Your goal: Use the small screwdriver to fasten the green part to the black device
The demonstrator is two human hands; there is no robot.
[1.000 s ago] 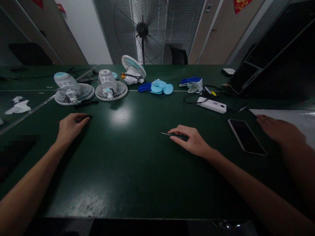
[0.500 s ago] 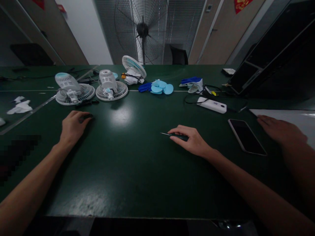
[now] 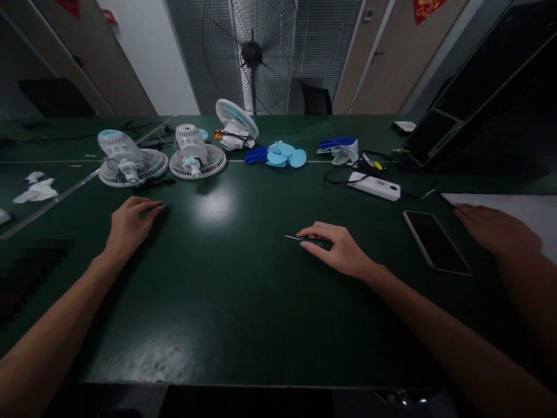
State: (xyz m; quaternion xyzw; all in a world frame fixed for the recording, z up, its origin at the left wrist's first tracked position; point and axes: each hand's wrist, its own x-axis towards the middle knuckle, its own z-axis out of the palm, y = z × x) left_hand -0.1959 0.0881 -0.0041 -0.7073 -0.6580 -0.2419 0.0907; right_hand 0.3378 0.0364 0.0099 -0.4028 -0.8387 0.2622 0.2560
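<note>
My right hand (image 3: 333, 247) rests on the dark green table (image 3: 243, 302), its fingers closed round the dark handle of a screwdriver (image 3: 319, 241). The thin metal shaft points left, just over the tabletop. Off to the left, my left hand (image 3: 130, 223) has thumb and fingertips drawn together in a pinch at the table surface. A tiny greyish thing shows at its fingertips, too small to name. Beyond that hand, two small white fans, a left one (image 3: 133, 168) and a right one (image 3: 195, 159), lie face down on their grilles.
A third small fan (image 3: 237, 125) stands tilted at the back, beside light-blue fan blades (image 3: 285, 154) and blue-white gloves (image 3: 342, 150). A white power strip (image 3: 375, 186) and a phone (image 3: 436, 242) lie to the right. Another person's hand (image 3: 496, 229) rests beyond the phone.
My left fingertips have come a little closer together and shifted slightly right. My right hand and the screwdriver have stayed in place.
</note>
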